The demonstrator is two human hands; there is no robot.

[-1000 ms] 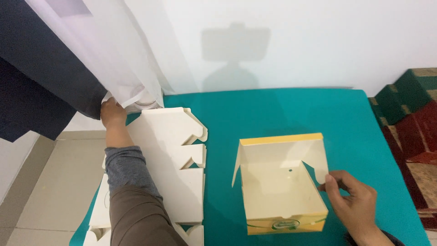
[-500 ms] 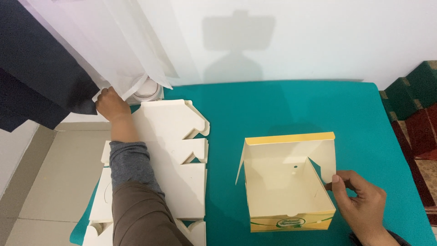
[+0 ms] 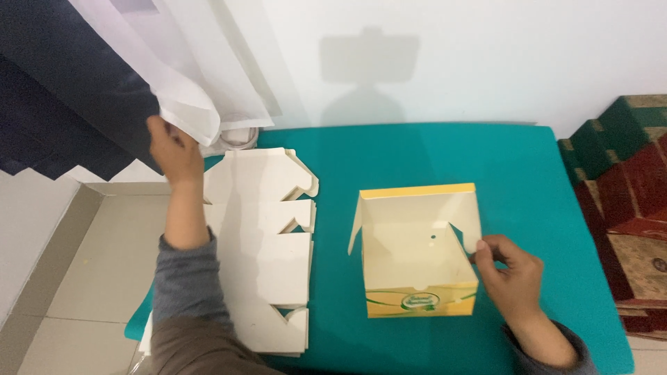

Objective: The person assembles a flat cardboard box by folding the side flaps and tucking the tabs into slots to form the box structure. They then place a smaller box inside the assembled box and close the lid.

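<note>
Head view: box (image 3: 417,257) at right hand (image 3: 511,267)

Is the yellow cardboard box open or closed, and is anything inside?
Open and empty: the yellow box has its lid flap raised and bare inner walls; the right hand pinches its side flap.

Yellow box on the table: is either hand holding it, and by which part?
Right hand pinches the open yellow box by its right side flap. Left hand grips a white sheet's lower edge, not the box.

Home room, likely: white curtain (image 3: 208,76) at 11 o'clock, tiled floor (image 3: 76,271) at 8, patterned cushions (image 3: 625,208) at 3, teal counter (image 3: 431,153).
</note>
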